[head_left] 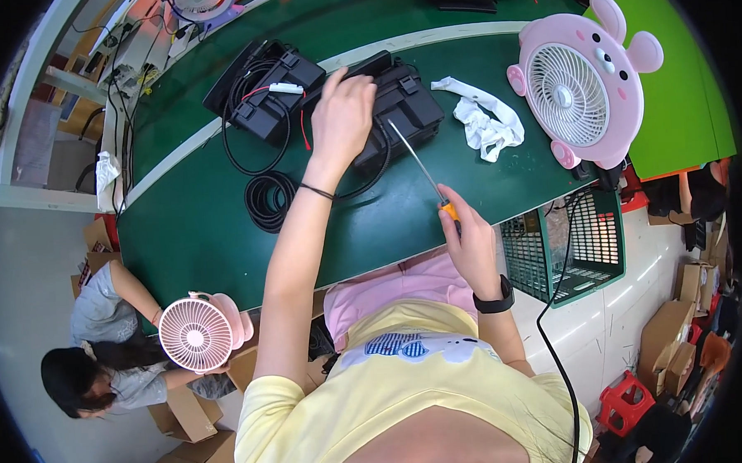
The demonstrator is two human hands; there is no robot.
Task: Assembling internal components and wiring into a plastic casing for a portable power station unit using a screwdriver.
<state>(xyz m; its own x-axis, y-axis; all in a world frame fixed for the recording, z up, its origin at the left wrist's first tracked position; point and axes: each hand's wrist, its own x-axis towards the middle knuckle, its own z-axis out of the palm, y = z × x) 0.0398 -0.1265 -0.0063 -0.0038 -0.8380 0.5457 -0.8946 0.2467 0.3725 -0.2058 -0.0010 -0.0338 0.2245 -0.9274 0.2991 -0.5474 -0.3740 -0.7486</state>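
My left hand point(344, 117) is bent over the left side of a black plastic box point(407, 104), its fingers curled against it and their tips partly hidden. My right hand point(471, 239) grips a screwdriver point(416, 161) by its orange and black handle. The long metal shaft points up and left, and its tip is at the near side of the box. To the left sits a second black box point(278, 87) with cable looped over it and a thin red wire. A coil of black cable point(270, 201) lies in front of that one.
Right of the boxes lie a crumpled white cloth or wrapping point(486, 120) and a pink animal-shaped fan point(580, 86). A green crate point(583, 243) stands below the green table point(189, 239). At left, another person holds a small pink fan point(196, 332). Cardboard boxes point(188, 413) are on the floor.
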